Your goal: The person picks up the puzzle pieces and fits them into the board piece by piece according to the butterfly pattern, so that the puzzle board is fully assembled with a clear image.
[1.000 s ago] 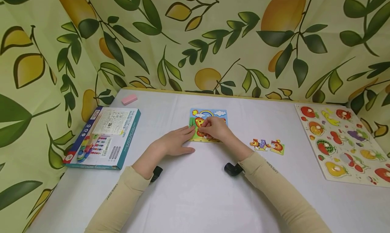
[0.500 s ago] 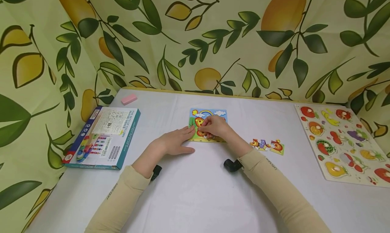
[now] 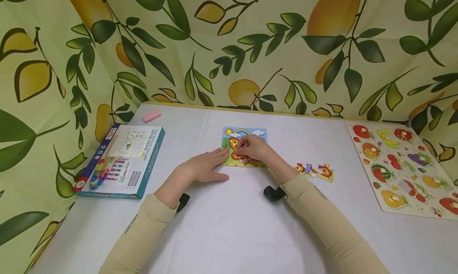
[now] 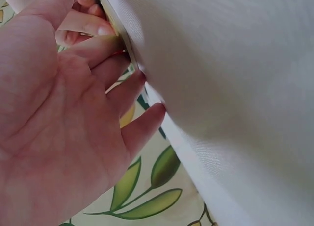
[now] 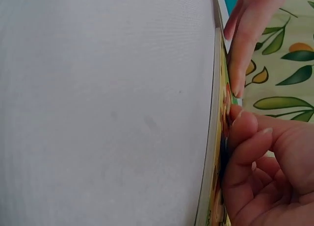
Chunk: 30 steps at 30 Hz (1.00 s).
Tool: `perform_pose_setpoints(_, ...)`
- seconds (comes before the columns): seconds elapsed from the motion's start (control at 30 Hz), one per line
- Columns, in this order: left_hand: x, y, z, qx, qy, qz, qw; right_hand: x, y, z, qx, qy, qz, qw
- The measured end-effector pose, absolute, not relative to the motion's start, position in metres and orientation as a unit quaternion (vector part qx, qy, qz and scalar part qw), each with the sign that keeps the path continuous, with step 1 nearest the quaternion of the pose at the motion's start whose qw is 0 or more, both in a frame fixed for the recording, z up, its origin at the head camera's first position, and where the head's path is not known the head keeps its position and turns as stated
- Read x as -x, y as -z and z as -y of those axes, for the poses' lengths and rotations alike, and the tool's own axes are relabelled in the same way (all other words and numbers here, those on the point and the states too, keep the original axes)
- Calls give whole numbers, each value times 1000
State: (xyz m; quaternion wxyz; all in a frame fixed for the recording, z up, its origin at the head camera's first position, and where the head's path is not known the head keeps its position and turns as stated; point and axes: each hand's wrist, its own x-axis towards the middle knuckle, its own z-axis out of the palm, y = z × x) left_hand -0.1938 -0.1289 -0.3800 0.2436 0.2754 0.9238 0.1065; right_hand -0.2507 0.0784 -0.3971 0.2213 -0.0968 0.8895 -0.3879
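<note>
In the head view a small jigsaw board [image 3: 259, 131] with a sun, a rainbow and a bear picture lies flat on the white table. My left hand [image 3: 205, 166] rests with straight fingers on the board's left side, its thumb apart on the cloth. My right hand [image 3: 253, 150] is over the middle of the board, fingers curled, thumb and forefinger pinching a small puzzle piece that they mostly hide. In the right wrist view the right fingertips [image 5: 238, 123] are right at the board's surface. Several loose puzzle pieces [image 3: 325, 173] lie to the right, beside the right forearm.
A boxed bead toy [image 3: 150, 162] lies at the left, with a pink block [image 3: 152, 116] behind it. A fruit peg puzzle [image 3: 386, 202] occupies the right side. Fruit-patterned cloth [image 3: 250, 67] hangs behind the table's back edge.
The right hand's fingers have shifted slightly over the middle of the board, and a bit of dark blue shows between them now. The left hand stays in place.
</note>
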Motion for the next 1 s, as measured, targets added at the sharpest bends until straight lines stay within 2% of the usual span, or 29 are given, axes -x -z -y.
perform_pose_setpoints(0.2, 193, 378, 128, -271, -106, -924, 250, 251, 395, -80, 99, 393, -881, 243)
perform_pose_setpoints(0.67, 192, 379, 126, -263, -111, -923, 257, 248, 400, -83, 93, 411, -874, 240)
perform_pose_setpoints(1.0, 192, 376, 124, -251, -102, -927, 259, 250, 394, -86, 143, 357, -886, 258)
